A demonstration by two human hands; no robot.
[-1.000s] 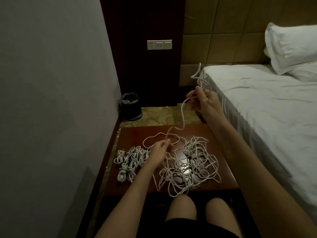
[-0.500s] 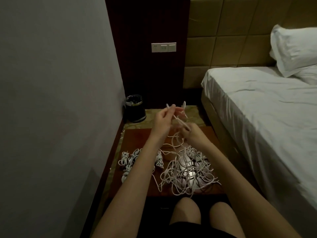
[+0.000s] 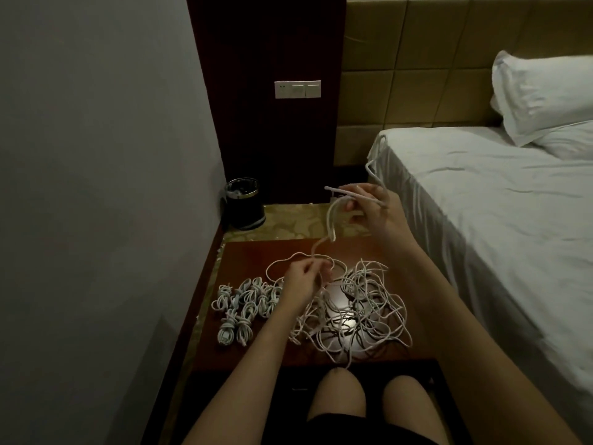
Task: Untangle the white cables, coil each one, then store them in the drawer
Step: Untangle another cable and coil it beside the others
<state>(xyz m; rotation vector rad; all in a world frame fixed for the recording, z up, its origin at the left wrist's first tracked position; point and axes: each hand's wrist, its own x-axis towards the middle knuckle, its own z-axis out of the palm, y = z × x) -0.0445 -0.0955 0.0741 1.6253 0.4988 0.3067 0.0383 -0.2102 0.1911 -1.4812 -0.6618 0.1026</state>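
A tangled heap of white cables (image 3: 359, 309) lies on the right half of the wooden nightstand (image 3: 244, 255). Several coiled white cables (image 3: 244, 303) lie in rows on its left half. My right hand (image 3: 369, 210) is raised beyond the nightstand's far edge and grips folded loops of one white cable (image 3: 330, 223), with an end sticking out to the left and a strand rising toward the bed. That cable runs down to my left hand (image 3: 301, 281), which pinches it just above the tabletop beside the heap. No drawer is visible.
A black waste bin (image 3: 244, 203) stands on the floor beyond the nightstand, against the grey wall on the left. A bed with a white sheet (image 3: 481, 220) and a pillow (image 3: 542, 94) fills the right side. My knees (image 3: 369, 393) sit below the nightstand's near edge.
Half a second ago both hands were close together above the nightstand. Since then my left hand dropped to the tabletop and my right hand rose to the right, stretching the cable between them.
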